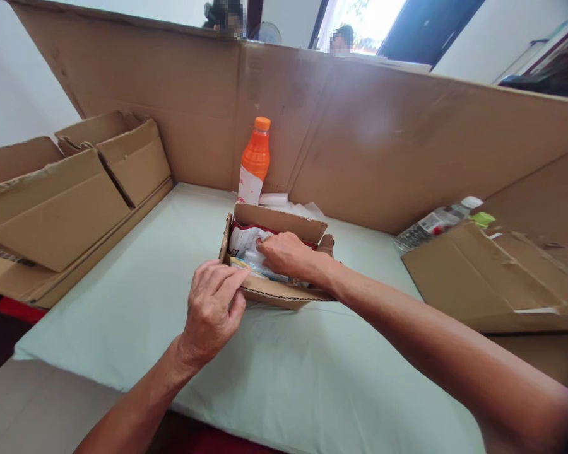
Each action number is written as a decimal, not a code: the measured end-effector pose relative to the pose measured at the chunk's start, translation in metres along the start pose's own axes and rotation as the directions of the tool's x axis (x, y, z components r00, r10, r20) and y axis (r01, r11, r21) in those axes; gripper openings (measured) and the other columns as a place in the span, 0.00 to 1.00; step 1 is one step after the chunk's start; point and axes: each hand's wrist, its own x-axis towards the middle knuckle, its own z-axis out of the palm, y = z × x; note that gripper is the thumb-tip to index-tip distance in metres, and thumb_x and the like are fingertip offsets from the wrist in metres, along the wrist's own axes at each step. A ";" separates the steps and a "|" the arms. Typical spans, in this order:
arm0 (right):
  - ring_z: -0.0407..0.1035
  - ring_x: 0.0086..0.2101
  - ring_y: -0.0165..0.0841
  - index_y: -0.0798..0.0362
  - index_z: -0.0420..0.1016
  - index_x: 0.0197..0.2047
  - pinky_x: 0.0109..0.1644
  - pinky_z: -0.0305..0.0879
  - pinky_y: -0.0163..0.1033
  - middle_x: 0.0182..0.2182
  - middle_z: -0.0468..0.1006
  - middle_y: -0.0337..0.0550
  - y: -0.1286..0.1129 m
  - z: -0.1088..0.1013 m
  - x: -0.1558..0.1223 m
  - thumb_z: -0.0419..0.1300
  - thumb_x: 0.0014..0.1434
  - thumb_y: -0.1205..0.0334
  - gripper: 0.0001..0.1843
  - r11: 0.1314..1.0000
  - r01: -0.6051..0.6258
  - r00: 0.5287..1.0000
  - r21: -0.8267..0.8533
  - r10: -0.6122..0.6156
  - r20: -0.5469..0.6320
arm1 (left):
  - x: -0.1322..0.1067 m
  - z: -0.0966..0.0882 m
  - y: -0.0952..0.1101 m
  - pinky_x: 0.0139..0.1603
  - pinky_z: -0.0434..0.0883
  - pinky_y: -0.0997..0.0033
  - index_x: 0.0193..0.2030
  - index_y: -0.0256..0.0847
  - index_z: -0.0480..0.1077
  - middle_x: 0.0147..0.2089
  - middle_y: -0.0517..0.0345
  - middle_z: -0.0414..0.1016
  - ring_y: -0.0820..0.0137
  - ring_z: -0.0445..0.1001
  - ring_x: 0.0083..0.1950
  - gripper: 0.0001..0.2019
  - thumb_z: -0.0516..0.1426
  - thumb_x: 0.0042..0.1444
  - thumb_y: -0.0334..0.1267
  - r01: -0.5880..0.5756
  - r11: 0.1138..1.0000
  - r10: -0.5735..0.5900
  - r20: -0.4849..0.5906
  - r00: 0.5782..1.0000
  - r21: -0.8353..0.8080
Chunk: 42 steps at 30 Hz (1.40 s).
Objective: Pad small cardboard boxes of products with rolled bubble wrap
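A small open cardboard box (284, 291) sits in the middle of a pale green table (312, 378). Inside it lies clear plastic wrapping (246, 247) with white contents. My right hand (288, 255) reaches into the box, fingers curled and pressed down on the plastic. My left hand (214, 310) is at the box's near left corner, thumb and fingers pinched on the edge of the plastic there.
An orange bottle (254, 161) stands behind the box against a tall cardboard wall (383, 139). Folded cardboard boxes (71, 195) lie at the left, flattened cardboard (497, 284) at the right with a clear bottle (435, 224) behind it. Other people show beyond the wall.
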 end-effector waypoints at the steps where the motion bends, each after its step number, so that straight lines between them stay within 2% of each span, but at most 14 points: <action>1: 0.79 0.41 0.45 0.60 0.81 0.47 0.37 0.67 0.40 0.40 0.84 0.58 0.001 -0.001 0.000 0.58 0.62 0.70 0.13 1.000 0.007 1.000 0.023 -0.007 0.005 | 0.000 0.000 0.000 0.59 0.72 0.53 0.54 0.42 0.69 0.42 0.55 0.77 0.65 0.75 0.46 0.19 0.54 0.59 0.21 -0.002 1.000 0.002 -0.001 1.000 0.001; 4: 0.79 0.41 0.44 0.57 0.79 0.51 0.40 0.69 0.41 0.41 0.84 0.54 0.012 -0.003 -0.016 0.61 0.61 0.67 0.15 0.991 -0.005 0.997 0.130 0.015 -0.073 | -0.001 -0.003 0.000 0.59 0.73 0.54 0.59 0.42 0.67 0.48 0.51 0.75 0.62 0.75 0.51 0.22 0.56 0.59 0.23 0.044 0.999 -0.043 -0.038 0.998 0.006; 7: 0.77 0.46 0.43 0.53 0.79 0.50 0.49 0.71 0.45 0.46 0.83 0.50 0.029 0.001 -0.059 0.61 0.62 0.64 0.14 0.958 0.015 0.915 0.288 0.103 -0.389 | -0.007 -0.006 -0.007 0.62 0.71 0.52 0.67 0.43 0.61 0.58 0.45 0.71 0.58 0.71 0.61 0.29 0.59 0.59 0.27 0.160 0.987 -0.159 -0.127 0.979 -0.006; 10: 0.75 0.50 0.42 0.49 0.80 0.46 0.55 0.70 0.48 0.49 0.82 0.46 0.039 0.023 -0.116 0.59 0.65 0.59 0.10 0.857 -0.039 0.627 0.514 0.422 -0.655 | -0.018 -0.005 -0.020 0.66 0.69 0.51 0.71 0.46 0.56 0.64 0.45 0.67 0.58 0.69 0.64 0.35 0.61 0.58 0.31 0.348 0.922 -0.365 -0.083 0.927 -0.171; 13: 0.77 0.43 0.39 0.49 0.78 0.49 0.50 0.73 0.47 0.45 0.83 0.46 0.030 0.070 -0.153 0.60 0.64 0.54 0.13 0.659 -0.154 0.399 0.736 0.723 -0.564 | -0.033 0.000 -0.033 0.66 0.68 0.51 0.72 0.50 0.55 0.71 0.46 0.62 0.57 0.67 0.67 0.36 0.62 0.59 0.36 0.556 0.734 -0.567 0.097 0.818 -0.391; 14: 0.77 0.41 0.39 0.49 0.77 0.51 0.47 0.73 0.47 0.45 0.83 0.46 0.022 0.088 -0.157 0.60 0.63 0.53 0.16 0.602 -0.160 0.407 0.782 0.762 -0.504 | -0.038 0.003 -0.036 0.67 0.68 0.51 0.71 0.50 0.56 0.71 0.47 0.61 0.56 0.66 0.68 0.35 0.62 0.58 0.38 0.613 0.658 -0.613 0.161 0.773 -0.438; 17: 0.76 0.43 0.41 0.51 0.72 0.57 0.45 0.74 0.48 0.49 0.81 0.50 -0.005 0.131 -0.143 0.61 0.60 0.50 0.25 0.497 -0.088 0.605 0.863 0.715 -0.350 | -0.045 0.012 -0.044 0.66 0.69 0.50 0.66 0.45 0.62 0.69 0.46 0.65 0.55 0.69 0.66 0.32 0.63 0.56 0.43 0.744 0.444 -0.689 0.340 0.640 -0.499; 20: 0.75 0.39 0.41 0.53 0.69 0.58 0.42 0.74 0.47 0.49 0.80 0.52 -0.021 0.141 -0.114 0.59 0.60 0.49 0.26 0.425 -0.070 0.701 0.902 0.664 -0.259 | -0.038 0.025 -0.045 0.62 0.71 0.53 0.60 0.40 0.67 0.60 0.46 0.73 0.56 0.73 0.61 0.28 0.64 0.53 0.45 0.779 0.351 -0.708 0.396 0.584 -0.520; 25: 0.74 0.37 0.41 0.55 0.69 0.53 0.32 0.70 0.41 0.44 0.79 0.52 -0.012 0.134 -0.124 0.58 0.57 0.48 0.26 0.337 -0.143 0.571 0.931 0.796 -0.200 | -0.017 0.061 -0.020 0.59 0.73 0.59 0.58 0.39 0.67 0.56 0.48 0.74 0.60 0.72 0.59 0.27 0.63 0.51 0.40 0.745 0.348 -0.665 0.411 0.624 -0.569; 29: 0.73 0.35 0.40 0.52 0.71 0.45 0.35 0.71 0.42 0.37 0.78 0.47 -0.028 0.169 -0.191 0.59 0.59 0.45 0.20 0.369 -0.280 0.365 0.886 0.895 -0.257 | -0.026 0.080 0.013 0.59 0.72 0.60 0.60 0.40 0.68 0.60 0.48 0.74 0.61 0.73 0.59 0.24 0.61 0.55 0.39 0.748 0.303 -0.478 0.584 0.656 -0.591; 31: 0.74 0.35 0.41 0.52 0.71 0.44 0.39 0.72 0.45 0.35 0.78 0.46 -0.046 0.193 -0.226 0.61 0.59 0.44 0.20 0.394 -0.343 0.331 0.853 0.900 -0.283 | -0.034 0.080 0.022 0.59 0.72 0.61 0.59 0.42 0.69 0.61 0.48 0.74 0.62 0.74 0.57 0.22 0.60 0.57 0.39 0.753 0.345 -0.420 0.626 0.657 -0.560; 36: 0.69 0.57 0.51 0.52 0.58 0.69 0.61 0.66 0.57 0.62 0.70 0.58 -0.060 0.229 -0.267 0.66 0.55 0.37 0.47 0.357 -0.300 0.374 0.884 0.897 -0.235 | -0.037 0.071 0.021 0.45 0.73 0.67 0.50 0.41 0.74 0.52 0.50 0.76 0.65 0.75 0.47 0.16 0.61 0.56 0.43 0.682 0.604 -0.432 0.550 0.715 -0.412; 39: 0.53 0.69 0.54 0.50 0.39 0.77 0.70 0.55 0.59 0.73 0.49 0.58 -0.036 0.229 -0.257 0.67 0.50 0.30 0.65 0.320 -0.100 0.471 0.942 0.850 -0.238 | -0.037 0.071 0.019 0.35 0.71 0.70 0.47 0.40 0.74 0.42 0.53 0.76 0.68 0.74 0.36 0.16 0.60 0.56 0.47 0.718 0.615 -0.459 0.594 0.661 -0.325; 42: 0.44 0.72 0.55 0.49 0.34 0.78 0.73 0.48 0.60 0.75 0.44 0.55 -0.012 0.226 -0.238 0.67 0.43 0.25 0.73 0.275 0.074 0.569 0.959 0.778 -0.267 | -0.040 0.074 0.019 0.37 0.71 0.69 0.49 0.40 0.72 0.36 0.56 0.77 0.66 0.75 0.35 0.21 0.61 0.55 0.53 0.783 0.536 -0.476 0.653 0.589 -0.316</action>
